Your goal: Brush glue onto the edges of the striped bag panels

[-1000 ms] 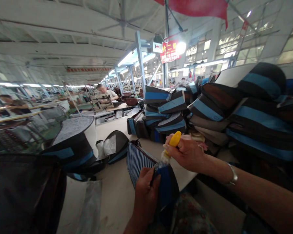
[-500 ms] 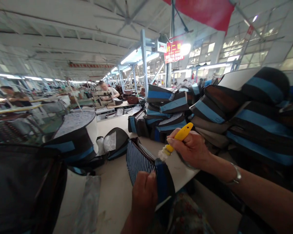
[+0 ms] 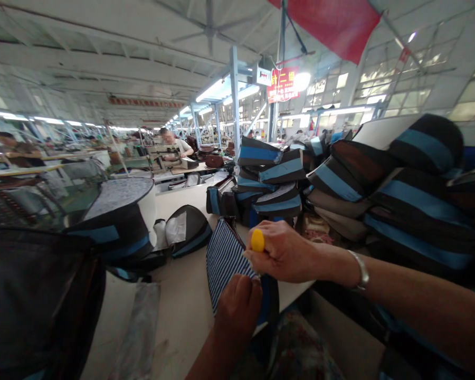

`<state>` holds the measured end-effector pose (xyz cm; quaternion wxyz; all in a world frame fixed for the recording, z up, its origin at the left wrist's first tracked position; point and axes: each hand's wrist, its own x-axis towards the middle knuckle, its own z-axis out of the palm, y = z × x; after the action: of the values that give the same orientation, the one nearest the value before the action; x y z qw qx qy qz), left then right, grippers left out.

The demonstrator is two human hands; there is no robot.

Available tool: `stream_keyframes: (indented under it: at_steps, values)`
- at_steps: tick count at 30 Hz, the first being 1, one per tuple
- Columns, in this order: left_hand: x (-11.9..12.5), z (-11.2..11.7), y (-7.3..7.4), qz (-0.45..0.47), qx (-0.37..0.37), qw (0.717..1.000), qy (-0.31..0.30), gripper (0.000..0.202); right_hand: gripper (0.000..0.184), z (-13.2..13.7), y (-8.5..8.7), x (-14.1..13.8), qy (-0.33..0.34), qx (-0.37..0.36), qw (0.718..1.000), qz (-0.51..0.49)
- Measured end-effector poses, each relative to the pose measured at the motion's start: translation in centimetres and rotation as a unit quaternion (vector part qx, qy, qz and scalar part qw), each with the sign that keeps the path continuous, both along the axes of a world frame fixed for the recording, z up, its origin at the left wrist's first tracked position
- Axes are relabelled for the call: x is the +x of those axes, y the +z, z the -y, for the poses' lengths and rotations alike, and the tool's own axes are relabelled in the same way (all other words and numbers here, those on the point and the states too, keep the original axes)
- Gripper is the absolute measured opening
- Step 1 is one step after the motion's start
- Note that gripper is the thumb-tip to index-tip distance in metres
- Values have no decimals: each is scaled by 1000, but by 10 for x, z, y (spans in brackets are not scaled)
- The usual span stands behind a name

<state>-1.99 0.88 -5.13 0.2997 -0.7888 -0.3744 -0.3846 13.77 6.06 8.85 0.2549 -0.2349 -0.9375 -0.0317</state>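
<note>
My right hand (image 3: 283, 250) is closed round a yellow-handled brush (image 3: 257, 240). Only the handle's end shows; its bristles are hidden behind my fingers, close to the edge of a bag (image 3: 226, 258). That bag has a blue-and-white striped lining facing out and a dark side with a blue strip. My left hand (image 3: 239, 303) is closed on the bag's near edge, just below my right hand. The bag stands on the pale table (image 3: 178, 306) near its front edge.
Piled bag pieces with blue strips (image 3: 415, 200) rise on the right, and a smaller stack (image 3: 271, 174) stands behind the striped bag. To the left are a rounded bag piece (image 3: 114, 216) and a large dark bag (image 3: 35, 301). Farther back, a person (image 3: 176, 145) sits at a machine.
My right hand has moved left and down with the brush, whose handle now points toward me. The brush head has gone from sight behind my fingers. My left hand keeps hold of the bag.
</note>
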Motion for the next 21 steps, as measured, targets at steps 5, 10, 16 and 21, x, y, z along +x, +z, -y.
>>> stream_keyframes:
  at_steps: [5,10,16,21]
  values:
    - [-5,0,1,-16,2,1000,-19,14,19,-6,-11,-5,-16,23,999,29]
    - [-22,1,9,-54,-12,997,-57,11,22,-9,-14,1,11,-25,999,-41]
    - [-59,-6,6,55,-13,996,-65,21,18,-18,-23,29,-70,-321,825,-460]
    - [-79,-6,-14,236,-48,959,150,13,21,-7,-83,9,75,-624,562,-538]
